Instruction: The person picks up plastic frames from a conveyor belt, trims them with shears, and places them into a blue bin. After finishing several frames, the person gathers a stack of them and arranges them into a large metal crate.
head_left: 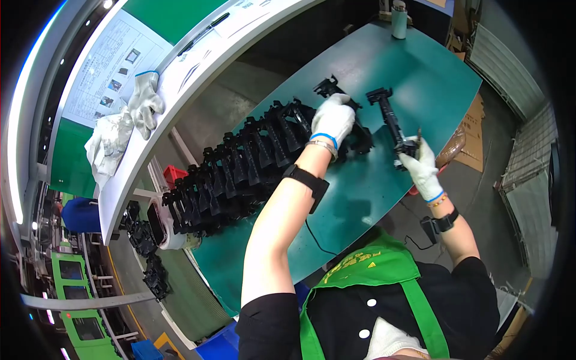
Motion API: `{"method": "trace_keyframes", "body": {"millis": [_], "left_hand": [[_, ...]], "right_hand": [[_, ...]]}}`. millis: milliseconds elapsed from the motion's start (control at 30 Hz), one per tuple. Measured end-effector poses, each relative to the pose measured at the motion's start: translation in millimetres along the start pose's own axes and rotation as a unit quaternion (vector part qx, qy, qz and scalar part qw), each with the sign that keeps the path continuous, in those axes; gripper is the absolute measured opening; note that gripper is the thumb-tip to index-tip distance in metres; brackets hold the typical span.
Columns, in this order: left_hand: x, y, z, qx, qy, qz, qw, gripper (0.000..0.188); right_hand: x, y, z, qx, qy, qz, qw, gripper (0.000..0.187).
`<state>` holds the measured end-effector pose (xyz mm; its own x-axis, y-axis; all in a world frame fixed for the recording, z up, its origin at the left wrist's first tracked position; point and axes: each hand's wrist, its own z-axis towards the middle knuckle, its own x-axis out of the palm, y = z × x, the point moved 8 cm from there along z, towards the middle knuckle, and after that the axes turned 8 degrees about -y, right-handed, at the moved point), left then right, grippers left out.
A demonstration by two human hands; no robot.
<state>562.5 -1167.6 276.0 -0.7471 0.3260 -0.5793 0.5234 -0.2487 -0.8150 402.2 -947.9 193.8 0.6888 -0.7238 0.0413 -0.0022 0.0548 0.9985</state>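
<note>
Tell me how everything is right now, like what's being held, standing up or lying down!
Left hand: gloved, fingers on a black part, grip partly hidden
Right hand: gloved, closed on one end of a long black part
Row of black parts: packed close together
Bottle: standing upright
Spare grey glove: unworn, lying limp
Dark pen: lying down
Green apron: being worn

A factory workshop, evidently: look-alike black parts [258, 153] crowd a green counter [435, 78], a printed sheet [111, 66] with small photos shows nearby (a work glove [144, 103] lies by it), and green-framed equipment [73, 283] stands at left.
</note>
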Motion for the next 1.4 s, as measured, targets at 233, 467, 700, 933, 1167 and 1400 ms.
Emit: {"method": "trace_keyframes", "body": {"millis": [233,467,700,933,1167,1400], "left_hand": [[-22,-8,2,0.068,0.047,0.328,0.941,0.028],[-76,-31,-114,0.242,-0.082,0.315,0.914,0.025],[-128,34,-254,0.128,-0.215,0.237,0.939,0.021],[-163,164,-449,-0.160,-0.435,0.166,0.870,0.020],[-171,241,-637,-0.342,-0.533,0.131,0.763,0.023],[-163,415,-847,-0.504,-0.527,0.133,0.671,0.030]], "right_hand": [[75,-30,42,0.014,0.140,0.047,0.989,0.047],[115,16,36,-0.109,0.318,-0.157,0.929,0.062],[78,40,38,-0.284,0.177,-0.260,0.906,0.047],[186,85,-127,-0.327,0.417,-0.096,0.842,0.040],[303,52,-319,-0.342,0.684,-0.206,0.611,0.049],[375,9,-460,-0.428,0.659,-0.220,0.577,0.045]]}}
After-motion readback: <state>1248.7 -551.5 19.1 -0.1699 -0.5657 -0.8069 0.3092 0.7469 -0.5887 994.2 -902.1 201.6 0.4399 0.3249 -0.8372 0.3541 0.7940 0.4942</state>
